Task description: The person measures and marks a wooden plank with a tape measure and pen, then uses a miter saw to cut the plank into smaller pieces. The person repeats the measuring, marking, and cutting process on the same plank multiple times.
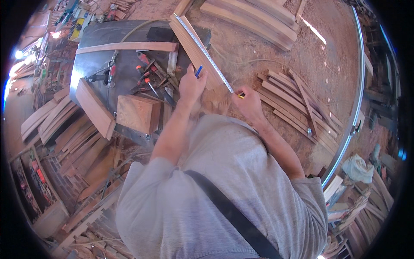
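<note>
A long wooden plank (189, 45) lies slanted across the edge of a dark metal work table (99, 39). A tape measure blade (202, 47) is stretched along the plank's top. My left hand (191, 83) rests on the plank's near end and holds a blue pen (198, 71). My right hand (246, 102) grips the yellow tape measure case (240, 95) just off the plank's near end.
On the table lie chisels and screwdrivers (148, 80), a wooden block (137, 113), a thin curved strip (127, 46) and a thick board (95, 108). Curved planks (254, 17) are stacked at the back, thin slats (297, 103) on the sawdust floor at right, more boards at left.
</note>
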`<state>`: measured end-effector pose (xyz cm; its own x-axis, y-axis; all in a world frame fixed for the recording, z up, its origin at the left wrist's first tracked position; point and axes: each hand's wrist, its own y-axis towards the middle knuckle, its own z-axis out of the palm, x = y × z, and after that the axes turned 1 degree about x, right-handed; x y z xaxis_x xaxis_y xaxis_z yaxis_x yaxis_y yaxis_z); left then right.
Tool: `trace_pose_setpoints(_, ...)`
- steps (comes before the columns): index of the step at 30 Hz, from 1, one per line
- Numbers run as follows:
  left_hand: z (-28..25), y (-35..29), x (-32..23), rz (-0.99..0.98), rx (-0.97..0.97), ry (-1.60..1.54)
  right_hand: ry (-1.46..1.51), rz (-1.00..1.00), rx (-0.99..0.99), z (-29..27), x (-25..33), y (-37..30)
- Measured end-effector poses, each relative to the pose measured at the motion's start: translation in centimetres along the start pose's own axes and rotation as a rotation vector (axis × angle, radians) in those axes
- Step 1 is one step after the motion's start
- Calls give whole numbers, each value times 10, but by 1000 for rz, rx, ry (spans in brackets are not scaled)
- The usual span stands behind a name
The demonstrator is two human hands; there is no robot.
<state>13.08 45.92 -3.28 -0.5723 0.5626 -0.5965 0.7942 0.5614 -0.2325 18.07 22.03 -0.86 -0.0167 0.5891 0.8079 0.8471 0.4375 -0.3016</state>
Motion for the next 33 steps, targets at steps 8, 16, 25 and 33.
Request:
trace_pose_setpoints(8, -4, 32, -6, 17, -83, -14, 202, 59, -112, 47, -23, 29)
trace_pose_setpoints(16, -2, 51, 8, 58, -173, -71, 648, 319, -15, 58, -28, 62)
trace_pose_setpoints(25, -31, 103, 27, 50, -144, -64, 693, 175, -68, 82, 28, 59)
trace_pose_setpoints(33, -15, 127, 9, -268, -183, -540, 346, 25, -42, 41, 47, 148)
